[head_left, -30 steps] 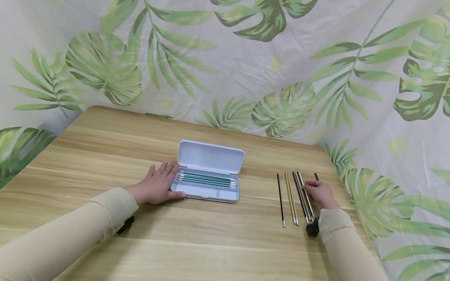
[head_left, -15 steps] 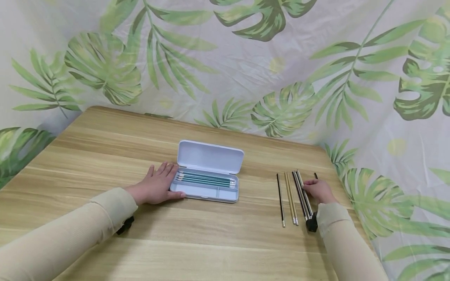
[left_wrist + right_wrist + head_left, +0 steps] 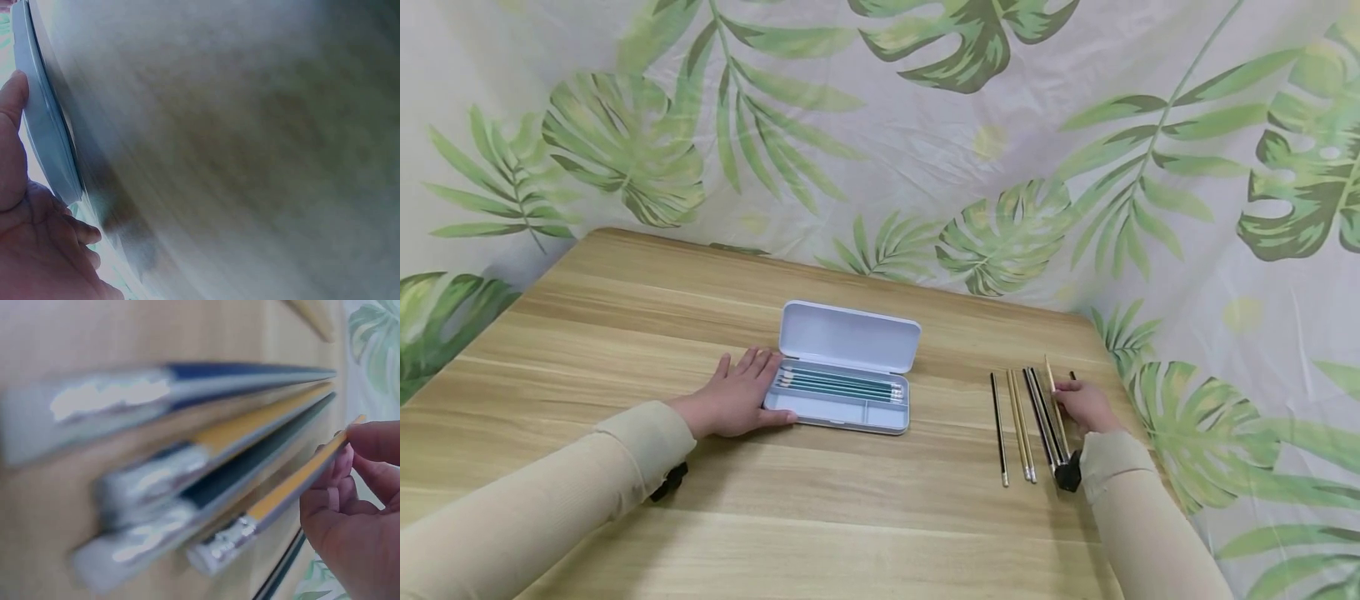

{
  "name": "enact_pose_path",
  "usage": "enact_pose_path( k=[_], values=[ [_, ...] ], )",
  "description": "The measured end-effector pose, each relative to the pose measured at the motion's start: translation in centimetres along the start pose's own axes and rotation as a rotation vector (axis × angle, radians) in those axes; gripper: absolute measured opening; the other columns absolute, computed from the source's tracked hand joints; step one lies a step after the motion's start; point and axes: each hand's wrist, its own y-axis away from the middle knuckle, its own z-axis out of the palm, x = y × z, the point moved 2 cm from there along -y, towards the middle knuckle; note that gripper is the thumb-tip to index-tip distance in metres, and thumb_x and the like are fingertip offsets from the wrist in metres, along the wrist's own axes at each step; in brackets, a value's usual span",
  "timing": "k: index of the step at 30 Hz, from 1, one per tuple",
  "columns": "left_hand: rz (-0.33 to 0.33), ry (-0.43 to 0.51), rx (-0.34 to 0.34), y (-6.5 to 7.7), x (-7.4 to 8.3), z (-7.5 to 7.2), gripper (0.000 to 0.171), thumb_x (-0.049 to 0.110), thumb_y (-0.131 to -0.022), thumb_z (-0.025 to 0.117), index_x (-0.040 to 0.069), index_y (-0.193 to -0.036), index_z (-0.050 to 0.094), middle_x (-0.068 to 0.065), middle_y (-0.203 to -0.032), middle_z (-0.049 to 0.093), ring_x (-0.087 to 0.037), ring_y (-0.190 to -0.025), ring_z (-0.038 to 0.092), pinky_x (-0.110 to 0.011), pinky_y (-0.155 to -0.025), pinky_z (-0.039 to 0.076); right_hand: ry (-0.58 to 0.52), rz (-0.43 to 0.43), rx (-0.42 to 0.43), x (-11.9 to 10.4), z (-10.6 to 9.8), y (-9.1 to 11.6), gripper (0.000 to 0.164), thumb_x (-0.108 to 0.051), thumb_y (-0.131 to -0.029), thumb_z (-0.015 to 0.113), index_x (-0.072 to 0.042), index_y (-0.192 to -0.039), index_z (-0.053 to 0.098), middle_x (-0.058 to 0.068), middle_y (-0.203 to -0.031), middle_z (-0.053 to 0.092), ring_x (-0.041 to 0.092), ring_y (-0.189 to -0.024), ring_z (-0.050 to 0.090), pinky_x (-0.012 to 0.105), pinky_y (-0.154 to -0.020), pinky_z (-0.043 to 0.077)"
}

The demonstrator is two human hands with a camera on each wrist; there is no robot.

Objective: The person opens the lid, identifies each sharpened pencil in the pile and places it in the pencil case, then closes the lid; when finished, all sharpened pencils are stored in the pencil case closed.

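Observation:
A light blue pencil case [image 3: 850,337] lies with its lid raised on the table. Several green pencils [image 3: 842,383] fill its back compartment. My left hand [image 3: 736,400] rests at the case's left end, fingers straight and thumb along the front edge; the left wrist view shows the thumb on the case's side [image 3: 47,119]. To the right, my right hand [image 3: 1086,406] pinches a yellow pencil [image 3: 290,487] between thumb and fingers. Its eraser end points toward me. Beside it lie dark and yellow pencils [image 3: 1040,412] in a close group.
Left of that group are two yellow pencils [image 3: 1022,433] and a black pencil [image 3: 998,429]. Another dark pencil [image 3: 281,565] lies beyond my right hand, partly hidden. A leaf-patterned cloth [image 3: 910,142] hangs behind the wooden table [image 3: 887,500].
My right hand has picked a yellow pencil out of the right-hand group and shifted slightly right, its far end now raised. The left hand and the case have stayed put.

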Motion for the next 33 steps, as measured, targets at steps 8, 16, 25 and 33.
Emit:
enact_pose_path(
  k=[8, 16, 25, 33],
  values=[
    [0.008, 0.016, -0.001, -0.1, -0.1, -0.1, 0.107, 0.064, -0.096, 0.062, -0.015, -0.156, 0.022, -0.039, -0.162, 0.016, -0.055, -0.151, 0.008, -0.074, -0.115, 0.001, -0.254, -0.073, -0.109, -3.2, 0.5, -0.3, 0.047, -0.002, -0.108, 0.047, 0.021, -0.147, 0.033, -0.006, -0.092, 0.066, 0.003, -0.078, 0.060, 0.018, -0.070, 0.052],
    [0.002, 0.003, -0.004, 0.0, 0.0, 0.0, 0.106, 0.062, -0.097, 0.062, -0.015, -0.157, 0.021, -0.038, -0.162, 0.017, -0.055, -0.151, 0.008, -0.074, -0.115, 0.002, -0.410, -0.137, -0.284, -8.8, 3.3, 0.6, 0.050, 0.000, -0.109, 0.044, 0.017, -0.153, 0.026, -0.003, -0.101, 0.066, 0.005, -0.094, 0.069, 0.027, -0.092, 0.055],
    [0.000, 0.004, 0.000, 0.3, 0.4, -0.3, 0.105, 0.062, -0.097, 0.062, -0.015, -0.156, 0.021, -0.039, -0.162, 0.017, -0.055, -0.151, 0.009, -0.074, -0.115, 0.002, -0.393, -0.227, -0.464, -14.6, 8.5, 2.0, 0.047, 0.003, -0.110, 0.040, 0.019, -0.152, 0.028, 0.022, -0.128, 0.060, 0.013, -0.106, 0.067, 0.032, -0.102, 0.051],
    [-0.004, -0.002, 0.003, 0.3, 0.4, -0.2, 0.105, 0.062, -0.097, 0.062, -0.014, -0.156, 0.022, -0.039, -0.162, 0.017, -0.055, -0.151, 0.009, -0.074, -0.115, 0.003, -0.133, -0.370, -0.648, -18.4, 14.2, 3.1, 0.038, 0.002, -0.109, 0.045, 0.018, -0.144, 0.045, 0.033, -0.131, 0.061, 0.024, -0.112, 0.068, 0.043, -0.103, 0.051]
  ],
)
